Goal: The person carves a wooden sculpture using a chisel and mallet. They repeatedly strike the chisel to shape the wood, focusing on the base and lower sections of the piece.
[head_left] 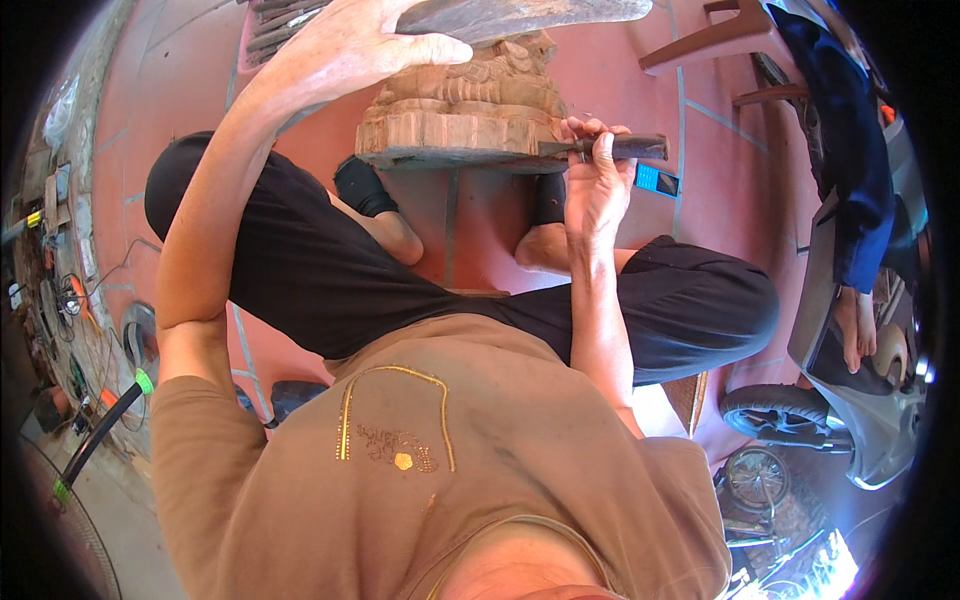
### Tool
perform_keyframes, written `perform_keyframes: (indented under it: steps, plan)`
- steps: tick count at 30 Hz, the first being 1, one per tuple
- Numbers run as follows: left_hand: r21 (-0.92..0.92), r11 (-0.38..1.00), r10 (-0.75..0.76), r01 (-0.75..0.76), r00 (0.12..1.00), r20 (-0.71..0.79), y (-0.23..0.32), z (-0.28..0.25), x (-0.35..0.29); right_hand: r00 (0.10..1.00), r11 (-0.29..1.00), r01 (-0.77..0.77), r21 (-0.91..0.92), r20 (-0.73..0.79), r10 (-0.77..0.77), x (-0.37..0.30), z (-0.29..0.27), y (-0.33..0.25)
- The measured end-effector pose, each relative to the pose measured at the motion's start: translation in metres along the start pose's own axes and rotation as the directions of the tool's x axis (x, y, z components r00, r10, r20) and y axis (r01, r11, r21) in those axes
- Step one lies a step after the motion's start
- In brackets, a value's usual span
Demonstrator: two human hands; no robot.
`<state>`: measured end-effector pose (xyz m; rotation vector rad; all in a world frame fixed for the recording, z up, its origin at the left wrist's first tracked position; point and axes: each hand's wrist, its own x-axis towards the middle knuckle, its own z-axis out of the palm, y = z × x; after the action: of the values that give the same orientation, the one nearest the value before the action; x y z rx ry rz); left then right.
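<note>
A carved wooden figure (460, 95) rests on the floor between my feet, its thick pale base (430, 133) toward me. My right hand (598, 185) grips a chisel (640, 147) by its dark handle, the metal end pointing left against the base's right end. At the upper edge, my left hand (375, 45) is at a long, flat, grey-brown piece (530, 12) with a rounded end, held above the carving. My left thumb stretches along its lower side; the other fingers are mostly cut off by the frame.
A blue-screened phone (657, 181) lies on the red tiles right of my right hand. Bundled tools (275, 30) lie at the upper left. A brown plastic chair (715, 45) and a person's bare feet (855, 325) are at the right, near a motorbike wheel (775, 415). A fan (75, 520) stands lower left.
</note>
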<state>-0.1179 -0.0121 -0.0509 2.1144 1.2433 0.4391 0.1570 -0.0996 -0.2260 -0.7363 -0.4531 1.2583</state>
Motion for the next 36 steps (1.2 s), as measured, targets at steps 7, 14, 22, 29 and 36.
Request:
perform_keyframes:
  steps: [7,14,22,29,36]
  plan:
    - [-0.001,0.999,0.052,-0.052,0.999,0.016,0.0,0.004,0.002,0.998,0.997,0.032,-0.064,0.053,-0.029,0.001,0.01,0.006]
    - [-0.073,0.987,0.149,-0.145,0.987,0.053,0.022,0.009,0.013,0.997,0.938,0.051,-0.344,-0.038,-0.069,-0.006,0.022,-0.006]
    - [-0.112,0.899,0.437,-0.424,0.889,0.138,0.078,0.023,0.044,0.996,0.888,0.03,-0.459,-0.062,-0.065,-0.003,0.024,-0.01]
    - [0.261,0.78,0.412,-0.569,0.78,0.471,0.082,0.015,0.072,0.997,0.878,0.021,-0.478,-0.05,-0.051,-0.007,0.034,-0.008]
    - [-0.002,0.793,0.6,-0.61,0.78,0.178,0.112,0.009,0.079,0.995,0.909,0.043,-0.415,-0.059,-0.075,-0.006,0.033,-0.006]
